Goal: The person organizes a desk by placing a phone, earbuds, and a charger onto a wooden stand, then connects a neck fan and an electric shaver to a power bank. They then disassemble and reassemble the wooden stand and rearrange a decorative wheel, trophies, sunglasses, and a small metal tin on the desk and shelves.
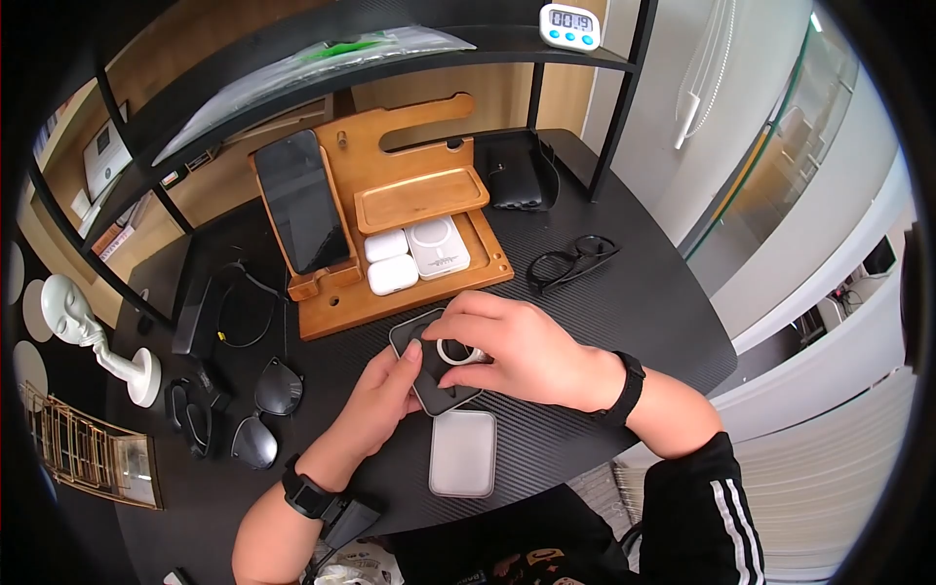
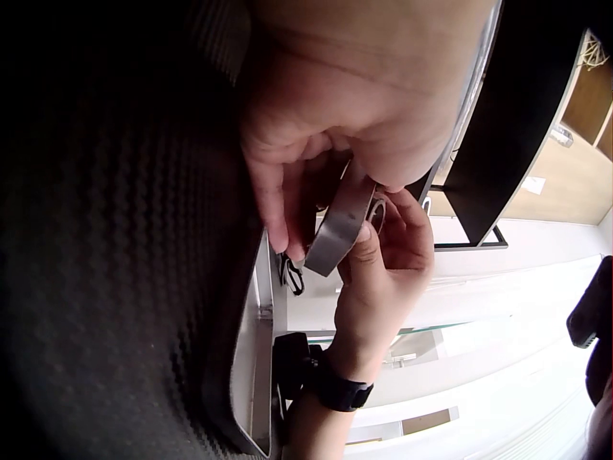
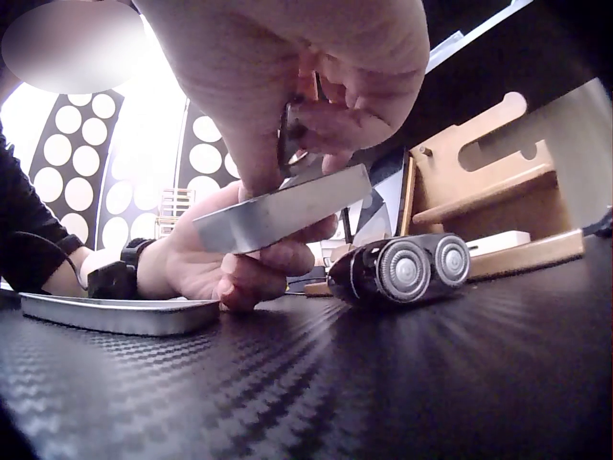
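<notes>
My left hand (image 1: 375,400) grips a grey metal tin (image 2: 340,230) with a dark insert (image 1: 422,378), its thumb lying over the rim. The tin is held tilted above the black table. My right hand (image 1: 531,353) is over the tin and pinches a small ring-shaped piece (image 1: 441,353), pale on the outside and dark within, between thumb and fingers. Part of the ring is hidden behind the fingers. Just below the hands, a matching shallow metal tray (image 1: 463,454), like the tin's other half, lies on the table.
A wooden stand (image 1: 409,297) behind the hands holds a phone (image 1: 304,205) and several white cases. Black-framed glasses (image 1: 573,261) lie right, sunglasses (image 1: 279,388) left. Low in the right wrist view is a dark object with two round silver faces (image 3: 402,270). A shelf timer (image 1: 569,26) stands above.
</notes>
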Available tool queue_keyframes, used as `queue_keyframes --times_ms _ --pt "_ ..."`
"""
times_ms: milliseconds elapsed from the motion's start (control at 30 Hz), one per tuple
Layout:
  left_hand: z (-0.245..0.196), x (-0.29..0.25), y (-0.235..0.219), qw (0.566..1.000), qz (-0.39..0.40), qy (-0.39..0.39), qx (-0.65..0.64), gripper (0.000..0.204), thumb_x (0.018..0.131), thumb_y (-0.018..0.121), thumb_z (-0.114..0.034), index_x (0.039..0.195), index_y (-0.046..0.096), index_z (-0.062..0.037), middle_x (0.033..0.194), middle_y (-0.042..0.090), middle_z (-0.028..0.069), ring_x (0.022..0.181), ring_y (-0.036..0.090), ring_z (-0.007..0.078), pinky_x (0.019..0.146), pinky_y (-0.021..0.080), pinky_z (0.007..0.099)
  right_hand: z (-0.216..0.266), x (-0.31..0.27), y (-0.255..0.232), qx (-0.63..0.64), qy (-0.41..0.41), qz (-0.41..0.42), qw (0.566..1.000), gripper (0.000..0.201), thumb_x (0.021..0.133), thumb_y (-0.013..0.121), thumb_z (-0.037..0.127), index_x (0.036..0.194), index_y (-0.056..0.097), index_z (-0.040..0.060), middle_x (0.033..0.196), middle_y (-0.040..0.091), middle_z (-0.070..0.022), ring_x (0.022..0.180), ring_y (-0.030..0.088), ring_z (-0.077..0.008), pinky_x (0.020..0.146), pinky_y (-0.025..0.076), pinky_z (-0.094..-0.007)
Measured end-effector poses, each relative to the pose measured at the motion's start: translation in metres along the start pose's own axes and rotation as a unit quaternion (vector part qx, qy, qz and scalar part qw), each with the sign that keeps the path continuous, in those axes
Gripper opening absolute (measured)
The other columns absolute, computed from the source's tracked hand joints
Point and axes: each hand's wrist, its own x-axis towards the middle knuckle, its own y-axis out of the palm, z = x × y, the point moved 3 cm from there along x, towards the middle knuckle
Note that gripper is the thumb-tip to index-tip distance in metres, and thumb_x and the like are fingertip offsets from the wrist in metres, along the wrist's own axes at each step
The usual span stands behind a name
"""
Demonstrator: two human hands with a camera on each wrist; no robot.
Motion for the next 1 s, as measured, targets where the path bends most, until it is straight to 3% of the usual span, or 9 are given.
queue_keyframes --times_ms 200,267,300,367,500,567,767,1000 --pt "-0.001 0.000 0.001 1.000 0.012 0.007 0.006 0.042 0.100 0.031 -0.034 0.126 0.041 -0.0023 0.118 0.055 0.0101 0.105 0.059 0.0191 0.088 0.052 0.0368 -0.001 -0.001 0.000 -0.012 0.024 0.014 1.000 0.027 0.072 0.073 0.010 0.096 0.062 0.0049 0.080 0.059 -0.0066 0.068 0.062 -0.0218 0.060 0.052 -0.0295" --pt "0.000 0.001 0.000 1.000 0.011 0.007 0.010 0.042 0.100 0.032 -0.034 0.126 0.041 -0.0025 0.118 0.055 0.0101 0.105 0.059 0.0193 0.088 0.052 0.0369 0.000 0.000 -0.001 -0.023 0.048 0.030 0.998 0.026 0.073 0.070 0.013 0.095 0.060 0.0049 0.078 0.061 -0.0096 0.073 0.062 -0.0295 0.062 0.050 -0.0362" --pt "0.001 0.001 0.000 1.000 0.009 0.010 0.007 0.042 0.100 0.032 -0.034 0.126 0.041 -0.0027 0.118 0.055 0.0102 0.105 0.059 0.0193 0.087 0.053 0.0371 0.000 0.000 -0.001 -0.023 0.048 0.030 0.998 0.026 0.073 0.070 0.013 0.095 0.060 0.0049 0.078 0.061 -0.0096 0.073 0.062 -0.0295 0.062 0.050 -0.0362" --pt "0.001 0.001 -0.001 1.000 0.006 0.012 0.005 0.042 0.100 0.032 -0.035 0.126 0.041 -0.0030 0.117 0.055 0.0103 0.104 0.059 0.0194 0.086 0.053 0.0373 0.001 0.000 -0.002 -0.048 0.039 -0.012 0.998 0.022 0.074 0.072 0.011 0.093 0.063 0.0048 0.077 0.062 -0.0080 0.066 0.062 -0.0219 0.058 0.051 -0.0298" --pt "0.001 0.002 -0.001 1.000 0.022 0.012 -0.004 0.042 0.100 0.032 -0.036 0.126 0.041 -0.0036 0.116 0.056 0.0101 0.102 0.060 0.0201 0.083 0.054 0.0384 -0.001 0.000 -0.001 -0.034 0.042 -0.037 0.998 0.019 0.077 0.070 0.009 0.094 0.063 0.0044 0.078 0.063 -0.0094 0.065 0.063 -0.0227 0.057 0.051 -0.0303" --pt "0.001 0.003 0.000 0.999 0.026 0.014 -0.012 0.042 0.100 0.033 -0.036 0.126 0.041 -0.0037 0.115 0.056 0.0100 0.102 0.060 0.0205 0.083 0.054 0.0387 -0.001 0.000 -0.002 0.012 0.039 -0.079 0.996 0.016 0.079 0.065 0.008 0.094 0.060 0.0037 0.080 0.063 -0.0125 0.074 0.063 -0.0302 0.064 0.052 -0.0346" --pt "0.000 0.003 0.000 1.000 0.019 0.009 -0.007 0.048 0.099 0.030 -0.041 0.126 0.042 -0.0032 0.117 0.056 0.0111 0.102 0.060 0.0229 0.083 0.053 0.0391 0.003 0.002 -0.011 0.068 0.066 -0.131 0.987 0.017 0.082 0.061 0.002 0.099 0.060 0.0017 0.084 0.063 -0.0143 0.076 0.064 -0.0298 0.065 0.051 -0.0326" --pt "0.000 0.003 0.000 1.000 0.018 0.000 -0.013 0.052 0.099 0.027 -0.044 0.127 0.041 -0.0032 0.118 0.056 0.0118 0.102 0.060 0.0243 0.082 0.053 0.0385 0.004 0.002 -0.008 0.064 0.058 -0.093 0.992 0.025 0.082 0.059 0.000 0.106 0.057 0.0013 0.089 0.060 -0.0150 0.077 0.063 -0.0285 0.065 0.051 -0.0327"
